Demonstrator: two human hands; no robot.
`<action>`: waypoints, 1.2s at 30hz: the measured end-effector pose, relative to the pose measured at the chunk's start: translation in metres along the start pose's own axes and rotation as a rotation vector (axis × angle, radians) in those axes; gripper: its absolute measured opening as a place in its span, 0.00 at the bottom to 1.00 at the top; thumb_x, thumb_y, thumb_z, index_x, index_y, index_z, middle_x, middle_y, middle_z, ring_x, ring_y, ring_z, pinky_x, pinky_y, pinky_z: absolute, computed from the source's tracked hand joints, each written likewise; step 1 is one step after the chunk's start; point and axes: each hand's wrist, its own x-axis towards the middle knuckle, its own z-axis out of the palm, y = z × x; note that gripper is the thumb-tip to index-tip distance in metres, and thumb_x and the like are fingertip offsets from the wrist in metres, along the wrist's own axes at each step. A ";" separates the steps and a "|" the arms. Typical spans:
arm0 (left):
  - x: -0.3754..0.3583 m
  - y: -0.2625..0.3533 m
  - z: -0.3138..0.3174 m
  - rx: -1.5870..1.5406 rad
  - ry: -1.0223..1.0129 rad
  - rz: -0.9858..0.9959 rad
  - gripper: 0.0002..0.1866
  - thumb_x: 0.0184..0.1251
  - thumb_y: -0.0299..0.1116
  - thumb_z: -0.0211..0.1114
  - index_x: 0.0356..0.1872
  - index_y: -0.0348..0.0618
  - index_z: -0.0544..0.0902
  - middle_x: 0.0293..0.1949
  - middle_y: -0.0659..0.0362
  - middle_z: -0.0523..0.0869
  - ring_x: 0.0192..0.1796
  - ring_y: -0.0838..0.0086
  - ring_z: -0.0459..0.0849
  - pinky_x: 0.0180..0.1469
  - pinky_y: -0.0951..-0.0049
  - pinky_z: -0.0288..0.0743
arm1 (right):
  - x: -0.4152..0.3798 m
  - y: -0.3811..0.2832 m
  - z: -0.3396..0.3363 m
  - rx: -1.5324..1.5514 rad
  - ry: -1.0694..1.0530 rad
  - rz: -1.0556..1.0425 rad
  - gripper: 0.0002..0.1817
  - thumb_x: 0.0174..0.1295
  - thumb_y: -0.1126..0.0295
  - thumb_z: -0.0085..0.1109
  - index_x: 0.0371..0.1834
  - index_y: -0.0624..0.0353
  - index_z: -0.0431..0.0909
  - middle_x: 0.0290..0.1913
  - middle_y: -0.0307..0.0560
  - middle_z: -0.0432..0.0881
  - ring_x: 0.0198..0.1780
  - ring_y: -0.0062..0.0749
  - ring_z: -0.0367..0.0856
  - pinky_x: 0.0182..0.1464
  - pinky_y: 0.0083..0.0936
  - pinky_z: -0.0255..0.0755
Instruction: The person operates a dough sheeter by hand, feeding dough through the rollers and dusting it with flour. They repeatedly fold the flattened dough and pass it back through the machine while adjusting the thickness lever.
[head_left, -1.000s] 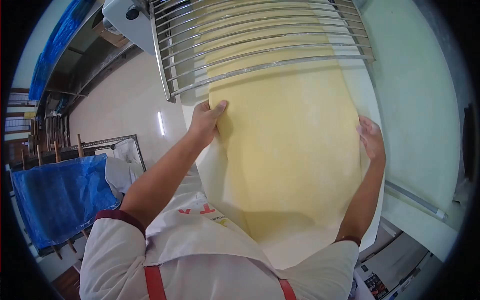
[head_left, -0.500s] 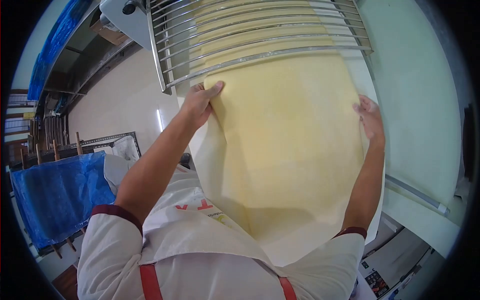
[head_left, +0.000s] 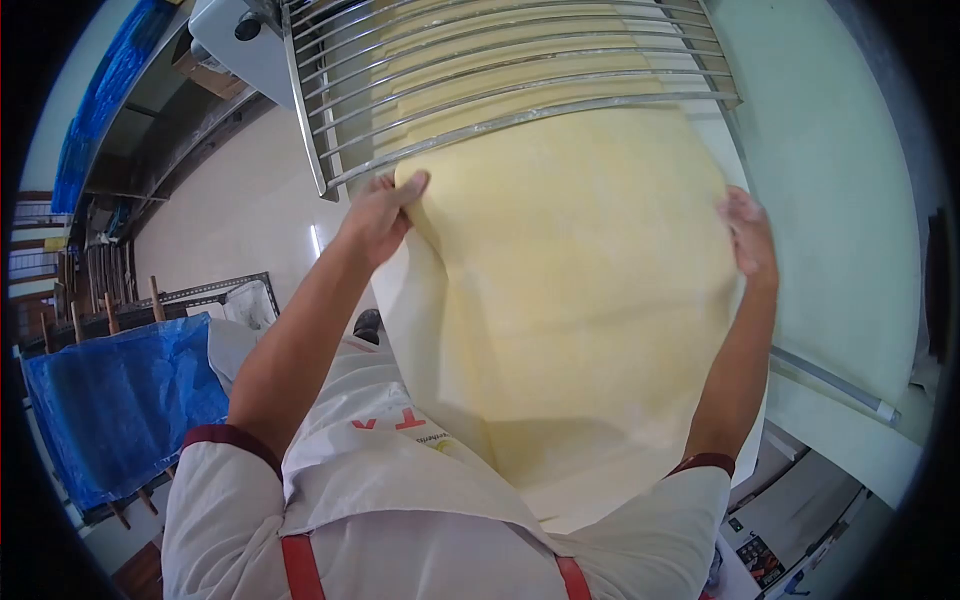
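A wide pale yellow sheet of dough lies on a white surface and runs back beneath a metal bar grille. My left hand pinches its left edge just in front of the grille, thumb on top. At the opposite edge, my right hand has its fingers on the dough, slightly blurred. Between my hands the sheet looks raised, with a fold running down its left side. Its near end rests close to my apron.
A grey-white machine housing stands at the upper left. Blue plastic sheeting covers a rack at the left. A pale green surface extends along the right, with a metal bar at its near edge.
My left hand has moved slightly left and toward me with the dough edge. My right hand has shifted a little outward. The sheet between them looks wider and more lifted.
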 end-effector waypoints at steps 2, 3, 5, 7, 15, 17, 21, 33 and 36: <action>0.008 -0.004 0.000 -0.055 -0.015 0.018 0.14 0.69 0.32 0.58 0.49 0.31 0.76 0.42 0.55 0.84 0.44 0.71 0.83 0.50 0.69 0.78 | 0.001 0.010 0.000 -0.091 0.046 0.036 0.23 0.59 0.73 0.60 0.57 0.70 0.69 0.50 0.47 0.80 0.53 0.27 0.77 0.57 0.24 0.68; 0.006 -0.014 0.002 -0.060 0.015 0.023 0.14 0.69 0.32 0.58 0.49 0.31 0.76 0.42 0.55 0.83 0.45 0.70 0.83 0.50 0.69 0.77 | -0.011 0.014 -0.003 -0.089 0.017 0.032 0.23 0.59 0.73 0.60 0.57 0.70 0.69 0.51 0.47 0.79 0.52 0.27 0.77 0.57 0.24 0.68; -0.013 -0.029 0.009 0.014 0.067 -0.007 0.16 0.69 0.32 0.59 0.51 0.30 0.75 0.43 0.56 0.83 0.46 0.70 0.82 0.52 0.69 0.76 | -0.031 0.024 -0.008 -0.075 -0.038 0.031 0.24 0.59 0.73 0.60 0.58 0.70 0.68 0.53 0.48 0.79 0.52 0.27 0.77 0.57 0.24 0.68; -0.040 -0.042 0.019 0.033 0.009 -0.150 0.17 0.68 0.33 0.60 0.51 0.31 0.76 0.44 0.56 0.83 0.46 0.71 0.82 0.51 0.70 0.76 | -0.039 0.016 -0.001 0.029 -0.189 0.041 0.26 0.57 0.74 0.61 0.58 0.70 0.68 0.53 0.49 0.78 0.52 0.28 0.77 0.57 0.24 0.68; -0.032 -0.020 0.002 0.072 0.055 -0.011 0.14 0.69 0.34 0.59 0.47 0.33 0.78 0.40 0.57 0.84 0.38 0.73 0.84 0.43 0.70 0.79 | -0.009 0.002 -0.018 0.180 -0.151 -0.113 0.29 0.55 0.74 0.63 0.61 0.67 0.66 0.51 0.45 0.78 0.50 0.25 0.76 0.55 0.25 0.69; -0.015 -0.019 0.003 -0.048 0.043 0.006 0.14 0.70 0.34 0.57 0.48 0.33 0.77 0.40 0.57 0.84 0.39 0.73 0.83 0.44 0.70 0.79 | 0.013 0.024 -0.014 0.230 -0.005 -0.065 0.29 0.56 0.73 0.62 0.62 0.65 0.66 0.50 0.43 0.77 0.49 0.23 0.76 0.55 0.23 0.69; -0.036 -0.034 0.013 0.034 0.079 -0.035 0.15 0.71 0.34 0.55 0.51 0.33 0.76 0.42 0.58 0.84 0.42 0.75 0.82 0.46 0.70 0.78 | -0.028 -0.009 0.021 0.037 -0.044 -0.037 0.31 0.53 0.72 0.65 0.62 0.58 0.67 0.48 0.38 0.75 0.46 0.18 0.73 0.50 0.15 0.66; -0.044 -0.034 0.016 0.086 0.079 -0.051 0.16 0.71 0.34 0.58 0.48 0.29 0.76 0.38 0.55 0.84 0.36 0.76 0.82 0.39 0.74 0.78 | -0.042 0.018 0.013 -0.089 -0.115 0.039 0.23 0.47 0.70 0.68 0.48 0.62 0.76 0.46 0.40 0.76 0.45 0.21 0.73 0.45 0.18 0.69; -0.051 -0.044 0.011 0.023 0.084 -0.102 0.15 0.70 0.33 0.58 0.48 0.30 0.76 0.40 0.54 0.83 0.39 0.75 0.83 0.39 0.74 0.78 | -0.043 -0.010 0.051 -0.056 -0.052 0.042 0.22 0.51 0.71 0.65 0.50 0.64 0.74 0.52 0.43 0.72 0.47 0.23 0.75 0.48 0.22 0.74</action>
